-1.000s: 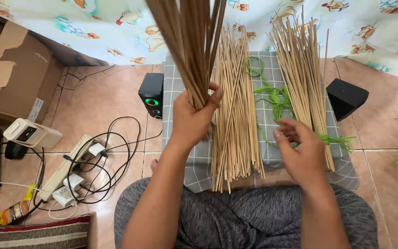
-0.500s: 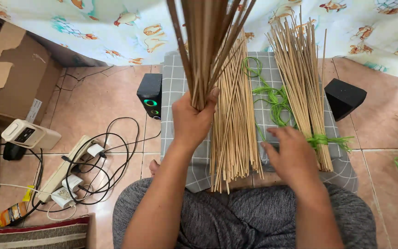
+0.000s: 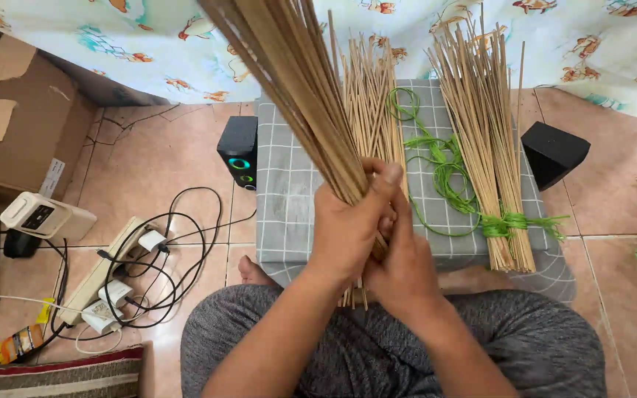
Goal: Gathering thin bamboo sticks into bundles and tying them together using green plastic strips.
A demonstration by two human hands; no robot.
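Sticks [image 3: 289, 88] bunched in left hand [image 3: 348, 228], fist clamped round base; right hand [image 3: 403, 269] closed underneath too. I'd judge gathering step; next needs green string [image 3: 444, 169].

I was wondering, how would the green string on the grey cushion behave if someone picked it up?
The green string looks thin and lies in loose curls, so it would likely hang limp. It seems very light. One end is tied around the stick bundle, so pulling may tug that.

Bare grey cloth [image 3: 285, 199] lies open left of the hands; loose sticks [image 3: 370, 103], green string [image 3: 440, 173] and a tied bundle [image 3: 488, 147] crowd the right.
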